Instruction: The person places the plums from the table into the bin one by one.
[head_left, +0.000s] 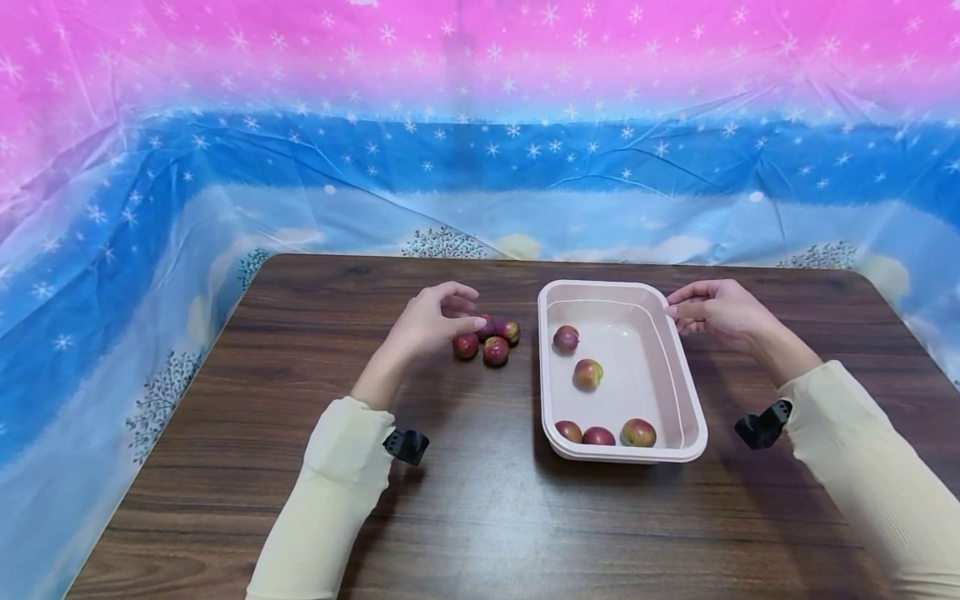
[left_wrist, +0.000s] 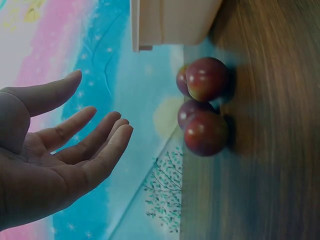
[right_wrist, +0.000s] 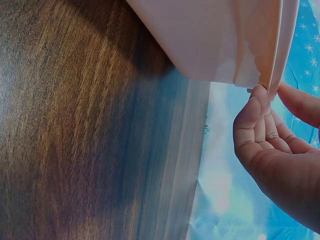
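Observation:
A pale pink plastic basin (head_left: 618,455) stands on the table with several red-and-yellow plums (head_left: 588,375) inside. At its far right corner, my right hand (head_left: 720,312) pinches the rim between thumb and fingers; the right wrist view shows the fingers (right_wrist: 257,115) under the rim's edge. Left of the basin, a small cluster of plums (head_left: 496,351) sits on the wood. Above that cluster hovers my left hand (head_left: 435,321), thumb and fingers spread apart with nothing between them. In the left wrist view a gap separates the left hand (left_wrist: 65,155) from the plums (left_wrist: 206,133).
The dark wooden table (head_left: 300,500) ends at a rounded back edge. Behind it hangs a pink and blue snowflake cloth (head_left: 487,158). Each sleeved wrist carries a black camera mount (head_left: 407,447).

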